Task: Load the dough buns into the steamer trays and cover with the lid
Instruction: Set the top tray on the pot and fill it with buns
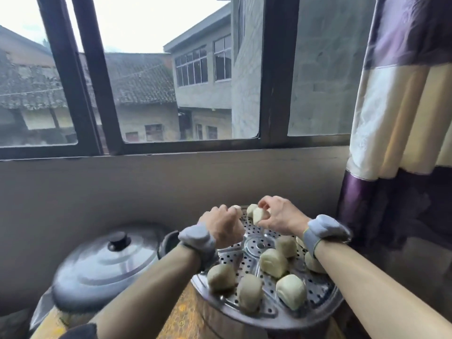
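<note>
A round perforated metal steamer tray (247,256) sits on a pot at the lower right. Several pale dough buns (272,263) lie on it, most near its front and right side. My right hand (281,216) pinches one dough bun (258,215) just above the tray's far edge, beside another bun (250,209) lying there. My left hand (223,226) is closed at the tray's far left rim, with a small bit of dough (236,208) at its fingertips. The domed metal lid (105,265) with a black knob rests to the left of the tray.
A grey wall with a dark-framed window (171,94) runs behind the tray. A purple and cream curtain (401,118) hangs close on the right. The pot's black handle (168,242) sticks out between lid and tray. Both wrists wear grey bands.
</note>
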Motion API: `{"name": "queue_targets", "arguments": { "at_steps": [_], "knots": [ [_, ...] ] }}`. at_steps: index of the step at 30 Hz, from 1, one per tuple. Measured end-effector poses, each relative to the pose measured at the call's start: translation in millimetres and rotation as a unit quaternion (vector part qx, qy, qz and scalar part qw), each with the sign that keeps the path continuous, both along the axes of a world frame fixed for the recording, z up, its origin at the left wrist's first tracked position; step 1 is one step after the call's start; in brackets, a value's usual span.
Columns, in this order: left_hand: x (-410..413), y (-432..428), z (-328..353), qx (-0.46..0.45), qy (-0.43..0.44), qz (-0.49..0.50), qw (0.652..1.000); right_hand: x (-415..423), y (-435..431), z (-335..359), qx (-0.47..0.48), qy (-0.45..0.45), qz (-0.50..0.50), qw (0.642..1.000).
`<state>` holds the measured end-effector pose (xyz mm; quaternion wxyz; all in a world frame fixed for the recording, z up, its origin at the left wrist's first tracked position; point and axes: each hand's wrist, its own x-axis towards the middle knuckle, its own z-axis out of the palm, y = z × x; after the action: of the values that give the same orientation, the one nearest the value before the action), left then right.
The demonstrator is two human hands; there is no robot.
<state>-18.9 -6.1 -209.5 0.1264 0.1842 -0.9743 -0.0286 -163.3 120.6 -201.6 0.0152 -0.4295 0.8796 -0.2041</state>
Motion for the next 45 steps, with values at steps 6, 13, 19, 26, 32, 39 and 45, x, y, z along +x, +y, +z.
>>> {"name": "queue_targets", "arguments": {
  "at_steps": [6, 13, 19, 26, 32, 39, 45],
  "knots": [
    [-14, -25, -30, -0.081, -0.053, 0.028, 0.995, -3, -35, -24, 0.058, 0.057, 0.018, 0.997],
    [33, -21, -3, 0.001, 0.008, 0.002, 1.000, 23, -9, -9, 0.003, 0.079, -0.016, 0.997],
    [132, -14, -12, 0.102, 0.111, 0.011, 0.989, 115, 29, 4, -0.138, 0.082, 0.037, 0.986],
    [246, 23, -80, 0.195, 0.070, 0.034, 0.978, 243, 53, -55, -0.057, -0.034, 0.169, 0.983],
    [300, 60, -153, 0.262, -0.187, -0.001, 0.947, 314, 55, -129, 0.165, -0.060, 0.266, 0.948],
    [308, 90, -180, 0.396, -0.231, 0.019, 0.889, 319, 55, -159, 0.310, 0.046, 0.231, 0.921],
    [307, 103, -188, 0.332, -0.223, 0.032, 0.916, 317, 60, -165, 0.320, 0.127, 0.164, 0.924]
  ]
}}
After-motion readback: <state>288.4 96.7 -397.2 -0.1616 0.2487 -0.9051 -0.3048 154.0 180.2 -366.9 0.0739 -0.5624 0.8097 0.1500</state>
